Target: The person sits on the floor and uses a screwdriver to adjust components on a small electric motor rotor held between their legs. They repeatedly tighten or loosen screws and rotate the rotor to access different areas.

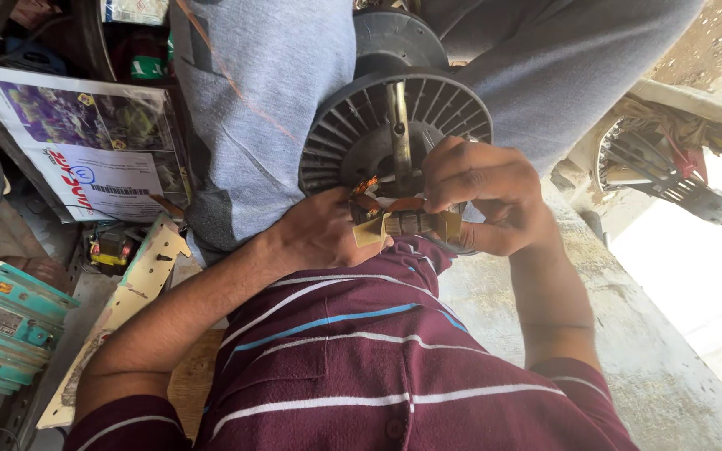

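- Rotor (403, 134): dark, finned motor part with a metal shaft (399, 125) through its middle, resting against my grey-trousered lap, just beyond my hands.
- Winding (407, 219): copper-coloured coil with tan insulation paper at the near end of the rotor, lying between my two hands.
- Left hand (319, 234): my fingers curl in against the left side of the winding, closed on it; the fingertips are hidden behind the paper.
- Right hand (482, 196): my fingers (453, 171) bend down over the top and right side of the winding, gripping it, thumb tucked below.
- Shirt (378, 367): maroon with white and blue stripes, filling the near part of the view.
- Printed sheet (85, 150): glossy paper with purple picture, lying well to the left.
- Teal metal unit (2, 326): at the far left edge, near a cream perforated bracket (139, 276).
- Stator (662, 163): pale housing with wires, well apart on the right, beside a concrete ledge (628, 334).
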